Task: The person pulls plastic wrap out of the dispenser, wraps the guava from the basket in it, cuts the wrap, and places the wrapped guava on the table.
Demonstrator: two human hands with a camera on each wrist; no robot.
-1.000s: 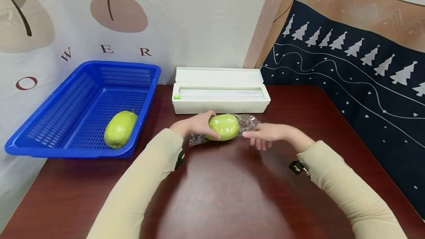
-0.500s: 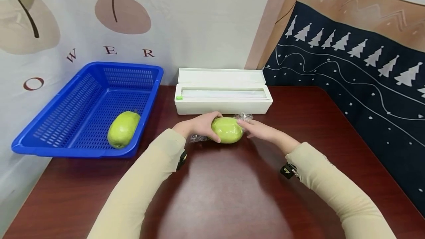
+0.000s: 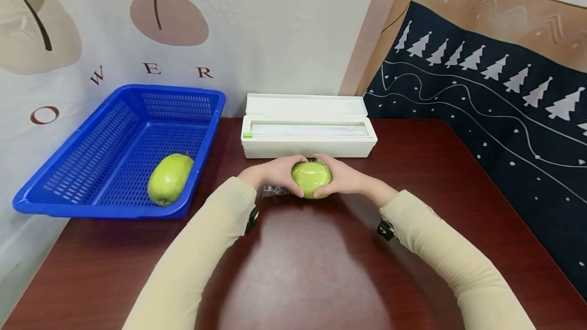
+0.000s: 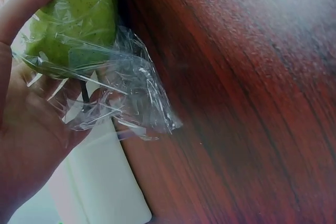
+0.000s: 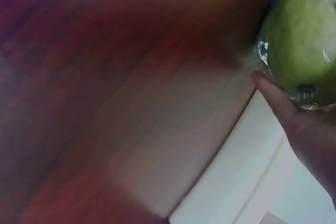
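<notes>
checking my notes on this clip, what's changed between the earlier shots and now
The right hand moved left, from beside the fruit onto its right end, and now grips it. The film no longer sticks out past that end. Unchanged: the left hand holding the other end, the basket with its fruit, and the open box.

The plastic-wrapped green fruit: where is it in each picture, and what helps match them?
Head: wrapped fruit, just below and right of centre.
Left wrist: wrapped fruit, top left, cut by the top edge.
Right wrist: wrapped fruit, top right, cut by the right edge.
Shared landmark: white box, behind the wrapped fruit in the head view, bottom left in left wrist, bottom right in right wrist.
</notes>
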